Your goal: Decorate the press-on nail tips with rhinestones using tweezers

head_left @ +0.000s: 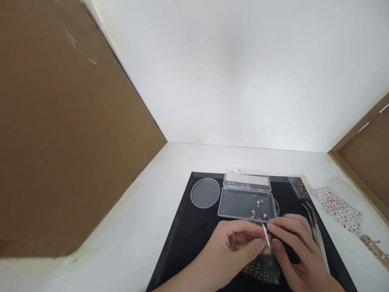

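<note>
The right hand pinches slim metal tweezers, fingers curled; the left hand curls closed just beside it, above one sticker sheet on a black mat. Nearby lie one open clear plastic box, one round clear dish, and a second pair of tweezers.

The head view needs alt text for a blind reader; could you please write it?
Left hand and right hand meet over a sticker sheet on a black mat, a metal tip between them. Beyond lie an open clear box of colourful pieces and a round dish; tweezers rest right.
</note>
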A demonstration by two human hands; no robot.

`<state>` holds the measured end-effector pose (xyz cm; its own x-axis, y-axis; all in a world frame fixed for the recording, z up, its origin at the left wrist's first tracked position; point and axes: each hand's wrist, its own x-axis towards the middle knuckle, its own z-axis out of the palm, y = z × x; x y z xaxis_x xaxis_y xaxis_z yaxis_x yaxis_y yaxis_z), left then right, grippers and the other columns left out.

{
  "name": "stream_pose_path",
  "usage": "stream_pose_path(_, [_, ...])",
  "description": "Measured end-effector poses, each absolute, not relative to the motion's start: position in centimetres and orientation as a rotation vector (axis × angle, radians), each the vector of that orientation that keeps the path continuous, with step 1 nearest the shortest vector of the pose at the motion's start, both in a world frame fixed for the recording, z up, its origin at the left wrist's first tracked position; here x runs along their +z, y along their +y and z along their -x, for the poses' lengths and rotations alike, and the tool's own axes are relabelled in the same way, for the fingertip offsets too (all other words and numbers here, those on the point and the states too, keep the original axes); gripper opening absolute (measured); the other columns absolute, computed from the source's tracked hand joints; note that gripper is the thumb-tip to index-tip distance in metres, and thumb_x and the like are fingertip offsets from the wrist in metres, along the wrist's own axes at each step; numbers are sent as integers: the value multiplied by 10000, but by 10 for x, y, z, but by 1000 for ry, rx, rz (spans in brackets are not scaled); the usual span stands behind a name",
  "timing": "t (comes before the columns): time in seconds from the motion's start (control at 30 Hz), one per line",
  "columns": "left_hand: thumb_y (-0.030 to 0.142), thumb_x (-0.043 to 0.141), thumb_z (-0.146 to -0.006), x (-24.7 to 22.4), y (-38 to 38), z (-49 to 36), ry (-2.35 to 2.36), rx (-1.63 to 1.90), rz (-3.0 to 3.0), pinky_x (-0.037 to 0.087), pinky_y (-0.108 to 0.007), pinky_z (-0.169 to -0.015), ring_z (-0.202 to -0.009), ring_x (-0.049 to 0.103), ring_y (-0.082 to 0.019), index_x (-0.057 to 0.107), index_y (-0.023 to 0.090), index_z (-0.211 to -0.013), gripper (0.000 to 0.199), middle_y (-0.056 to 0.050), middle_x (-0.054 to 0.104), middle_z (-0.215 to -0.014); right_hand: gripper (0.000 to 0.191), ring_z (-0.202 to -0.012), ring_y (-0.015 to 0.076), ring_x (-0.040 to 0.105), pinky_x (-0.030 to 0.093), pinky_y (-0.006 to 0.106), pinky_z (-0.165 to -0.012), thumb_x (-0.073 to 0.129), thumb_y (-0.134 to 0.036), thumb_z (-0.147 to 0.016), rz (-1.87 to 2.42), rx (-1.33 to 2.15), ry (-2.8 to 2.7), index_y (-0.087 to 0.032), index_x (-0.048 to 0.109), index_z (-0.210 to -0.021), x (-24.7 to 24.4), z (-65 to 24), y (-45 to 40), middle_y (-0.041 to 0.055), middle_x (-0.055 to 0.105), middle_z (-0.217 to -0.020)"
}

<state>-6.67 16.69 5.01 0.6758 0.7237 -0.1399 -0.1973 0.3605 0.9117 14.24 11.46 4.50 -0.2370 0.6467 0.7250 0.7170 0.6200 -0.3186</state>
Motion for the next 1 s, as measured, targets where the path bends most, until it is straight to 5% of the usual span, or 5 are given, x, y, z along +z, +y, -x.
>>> stream_pose_path(0.13, [577,796,-920,56,164,67,633,622,-1187,628,-294,-846,-881,778,-192,847,195,-1019,398,-95,840,-964,349,-953,233,712,597,376,-813,612,-175,-990,1148,121,-1892,-260,681,-1322,49,-141,110,87,746,-1072])
stream_pose_path(0.37, [271,721,-978,62,162,67,603,729,-1585,595,-241,-735,-782,751,-156,852,207,-983,146,-72,840,-917,210,-736,191,668,554,357,-675,682,-179,-968,1057,195,-1876,-266,708,-1158,57,-139,112,33,723,-860])
stream_pose_path(0.7, [84,623,-1033,60,161,70,441,1016,-2050,617,-235,-790,-877,794,-171,736,179,-1061,150,-84,840,-986,227,-766,166,682,572,352,-730,704,-174,-971,1000,247,-1924,-253,686,-1183,61,-140,112,20,748,-890])
stream_pose_path(1.0, [8,520,-1006,56,165,74,384,1065,-2335,523,-292,-685,-774,739,-158,635,204,-1155,272,-50,822,-981,326,-708,180,693,575,370,-670,706,-102,-936,911,273,-1939,-297,746,-1194,67,-142,118,17,786,-858])
